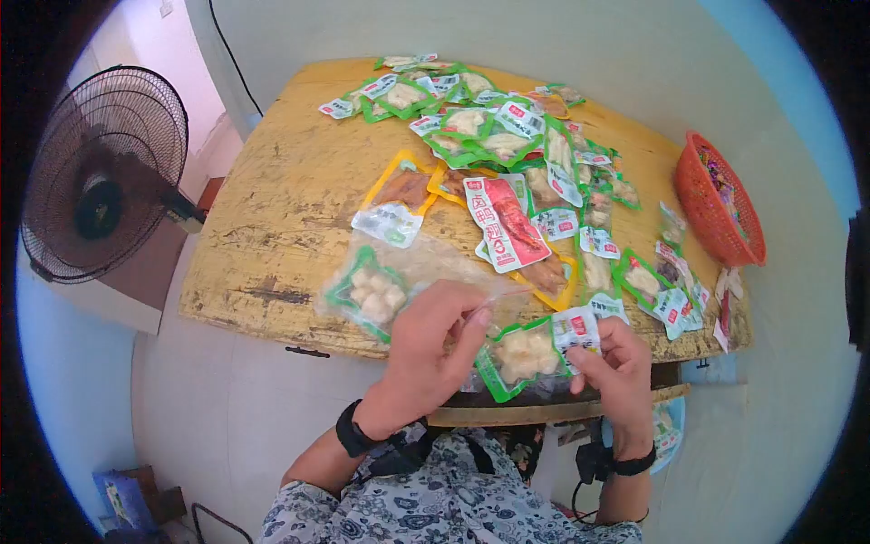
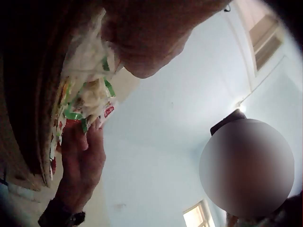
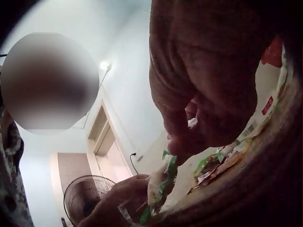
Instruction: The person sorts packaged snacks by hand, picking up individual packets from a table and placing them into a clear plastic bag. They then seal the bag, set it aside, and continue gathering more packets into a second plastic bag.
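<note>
At the table's front edge, my left hand (image 1: 430,349) pinches the edge of a clear plastic bag (image 1: 435,265) between thumb and fingers. The bag lies flat, and a green-edged packet of pale food (image 1: 373,295) shows through it. My right hand (image 1: 621,372) grips a second green-edged packet (image 1: 526,355) by its white printed end, thumb on top. This packet's other end is close beside the left fingers. In the left wrist view, the held packet (image 2: 94,97) stands between both hands; the right wrist view shows it (image 3: 161,182) below my right fingers.
Many green-edged packets (image 1: 467,122) are heaped on the worn yellow table (image 1: 263,218). A red-and-white packet (image 1: 507,222) lies across yellow-edged ones in the middle. An orange basket (image 1: 720,204) stands at the right edge. A fan (image 1: 104,177) is left of the table.
</note>
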Demonstrator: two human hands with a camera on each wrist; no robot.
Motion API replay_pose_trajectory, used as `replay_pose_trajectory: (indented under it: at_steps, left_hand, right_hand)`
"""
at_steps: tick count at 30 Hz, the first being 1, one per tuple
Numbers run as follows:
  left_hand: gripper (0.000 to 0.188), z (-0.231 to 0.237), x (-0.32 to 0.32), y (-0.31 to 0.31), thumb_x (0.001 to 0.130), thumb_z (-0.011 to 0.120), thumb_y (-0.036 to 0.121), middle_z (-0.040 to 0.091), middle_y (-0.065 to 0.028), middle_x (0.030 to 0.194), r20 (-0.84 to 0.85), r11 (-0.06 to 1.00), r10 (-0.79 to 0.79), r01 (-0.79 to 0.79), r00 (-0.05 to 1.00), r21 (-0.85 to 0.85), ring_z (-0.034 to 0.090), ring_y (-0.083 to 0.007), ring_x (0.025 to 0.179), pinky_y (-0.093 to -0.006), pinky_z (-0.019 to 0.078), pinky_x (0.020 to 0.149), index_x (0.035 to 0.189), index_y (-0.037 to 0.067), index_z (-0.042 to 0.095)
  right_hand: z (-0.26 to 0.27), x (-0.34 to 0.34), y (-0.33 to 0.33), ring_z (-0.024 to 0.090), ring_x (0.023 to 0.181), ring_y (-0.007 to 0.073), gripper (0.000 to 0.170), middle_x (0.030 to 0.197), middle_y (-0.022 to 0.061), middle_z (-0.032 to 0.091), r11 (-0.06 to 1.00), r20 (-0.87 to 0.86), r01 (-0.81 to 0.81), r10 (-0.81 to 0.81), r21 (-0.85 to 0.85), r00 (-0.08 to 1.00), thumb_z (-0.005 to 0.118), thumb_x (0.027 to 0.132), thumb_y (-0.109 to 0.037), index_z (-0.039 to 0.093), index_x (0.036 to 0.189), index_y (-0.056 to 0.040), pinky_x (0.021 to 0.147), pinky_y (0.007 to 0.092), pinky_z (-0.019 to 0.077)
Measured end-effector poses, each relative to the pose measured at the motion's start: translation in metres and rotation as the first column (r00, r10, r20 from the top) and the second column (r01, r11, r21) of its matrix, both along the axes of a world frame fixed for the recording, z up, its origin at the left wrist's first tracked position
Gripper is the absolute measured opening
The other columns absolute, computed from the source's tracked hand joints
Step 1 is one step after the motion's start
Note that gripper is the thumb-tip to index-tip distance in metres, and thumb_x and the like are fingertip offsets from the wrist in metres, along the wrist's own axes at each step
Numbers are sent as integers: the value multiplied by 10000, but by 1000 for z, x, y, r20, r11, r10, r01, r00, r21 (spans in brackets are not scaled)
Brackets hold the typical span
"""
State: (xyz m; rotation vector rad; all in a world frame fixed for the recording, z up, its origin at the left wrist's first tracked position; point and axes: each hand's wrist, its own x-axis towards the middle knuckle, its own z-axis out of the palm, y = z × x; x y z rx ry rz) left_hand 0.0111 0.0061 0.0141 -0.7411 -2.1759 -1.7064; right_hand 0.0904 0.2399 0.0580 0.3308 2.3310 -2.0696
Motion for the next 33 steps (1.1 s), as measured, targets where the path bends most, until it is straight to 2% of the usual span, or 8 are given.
replay_pose_trajectory:
  at_steps: [4, 9, 12, 18, 24, 27, 30, 33]
  left_hand:
    - [190, 12, -2, 3, 824, 743, 24, 629, -122, 887, -373, 982, 124, -167, 919, -86, 634, -270, 753, -379, 507, 627, 1005, 25, 684]
    - [209, 22, 17, 6, 795, 770, -10, 606, -112, 808, -277, 970, 116, -170, 954, -176, 614, -254, 684, -353, 480, 564, 995, 20, 715]
    - [219, 23, 20, 10, 784, 774, -4, 585, -91, 765, -309, 968, 94, -159, 947, -194, 598, -238, 638, -356, 459, 516, 994, 30, 723]
    - [302, 30, 23, 25, 770, 761, 48, 539, -64, 748, -364, 968, -8, -84, 931, -235, 588, -227, 606, -367, 460, 487, 1067, 32, 712]
    - [322, 34, 24, 44, 795, 710, 93, 536, -68, 774, -375, 975, -108, 23, 921, -222, 613, -242, 634, -363, 493, 513, 1108, 22, 688]
    - [313, 34, 23, 50, 801, 705, 98, 564, -79, 822, -350, 967, -163, 80, 923, -241, 637, -254, 674, -364, 513, 546, 1103, 23, 677]
    - [289, 34, 22, 55, 809, 707, 99, 587, -86, 869, -341, 967, -192, 117, 920, -228, 658, -259, 728, -361, 530, 583, 1087, 29, 667]
    - [272, 29, 18, 56, 832, 713, 107, 607, -93, 900, -334, 960, -210, 130, 919, -247, 661, -269, 776, -379, 540, 626, 1088, 30, 664]
  right_hand:
    - [-8, 5, -11, 492, 471, 43, 117, 839, 52, 681, 970, -29, 173, -180, -174, 983, 674, 950, -22, 611, 1048, -7, 412, 197, 374]
    - [-21, 12, -23, 390, 427, 0, 125, 821, 22, 660, 902, -48, 273, -305, -335, 951, 659, 955, -10, 599, 1063, -21, 352, 190, 282]
    - [-27, 12, -28, 395, 426, -2, 114, 846, 27, 679, 858, -74, 258, -322, -444, 944, 646, 960, -2, 599, 1063, -19, 347, 191, 280]
    - [-26, 9, -51, 439, 450, 7, 146, 934, 65, 714, 868, -6, 206, -234, -451, 972, 613, 972, 12, 581, 1112, -16, 356, 174, 295]
    - [-28, 6, -53, 453, 465, 3, 257, 944, 48, 698, 903, 6, 116, -124, -413, 992, 538, 1020, -34, 564, 1275, -18, 343, 183, 294]
    - [-22, 4, -36, 601, 648, 45, 336, 1028, 55, 693, 943, 64, 52, -33, -328, 997, 516, 1041, -85, 538, 1369, -16, 474, 201, 457]
    - [-26, -12, -35, 664, 945, 110, 364, 1132, 73, 680, 958, -14, 89, -97, -272, 995, 512, 1054, -130, 535, 1397, -10, 723, 249, 559]
    - [-32, -32, -31, 597, 1191, 156, 371, 1236, 95, 650, 948, -82, -12, -15, -317, 997, 524, 1060, -161, 546, 1396, -6, 947, 306, 529]
